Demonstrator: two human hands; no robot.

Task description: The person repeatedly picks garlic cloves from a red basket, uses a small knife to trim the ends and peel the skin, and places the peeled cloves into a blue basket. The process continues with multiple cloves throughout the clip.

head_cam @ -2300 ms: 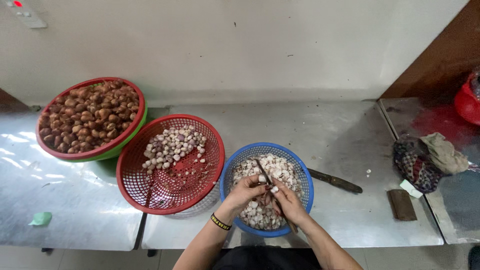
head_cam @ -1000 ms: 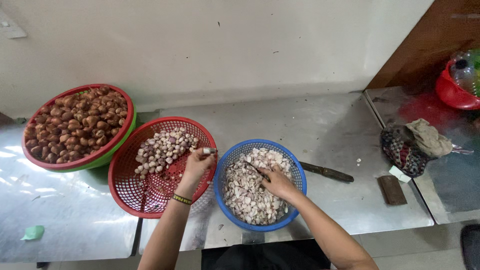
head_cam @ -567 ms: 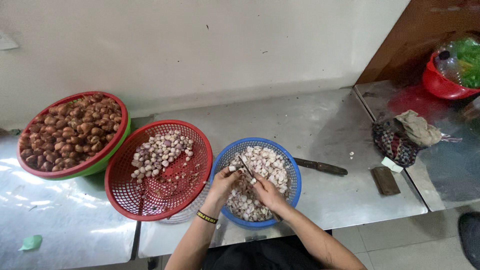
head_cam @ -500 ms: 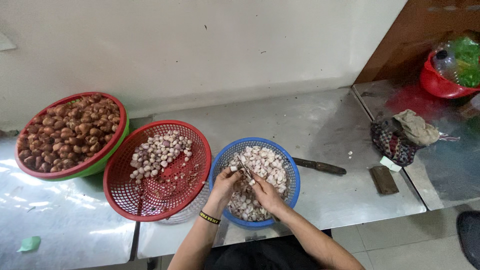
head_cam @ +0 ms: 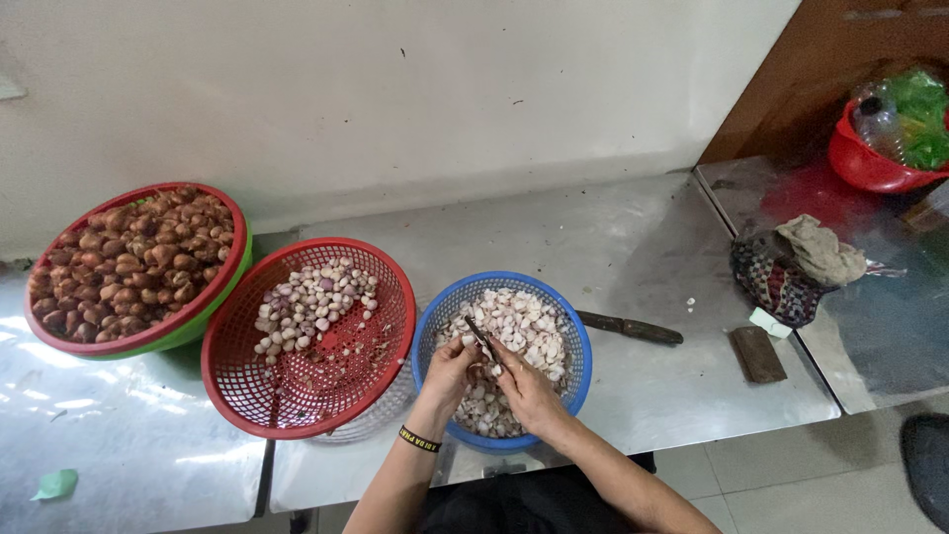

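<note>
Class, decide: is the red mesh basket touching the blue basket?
Cannot tell: in the head view, the red mesh basket rim meets the blue basket rim, but overlap hides any gap.

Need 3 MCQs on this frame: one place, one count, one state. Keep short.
1. Where are both hands?
A. over the blue basket
B. over the red basket
C. on the spare knife

2. How many round baskets stand in the row at left?
A. two
B. three
C. five

3. The spare knife right of the blue basket is:
A. held
B. lying flat, untouched
C. inside a basket

A: left hand and right hand meet over the blue basket.
B: brown-filled basket, red basket, blue one.
B: spare knife lies on the metal table.
</note>
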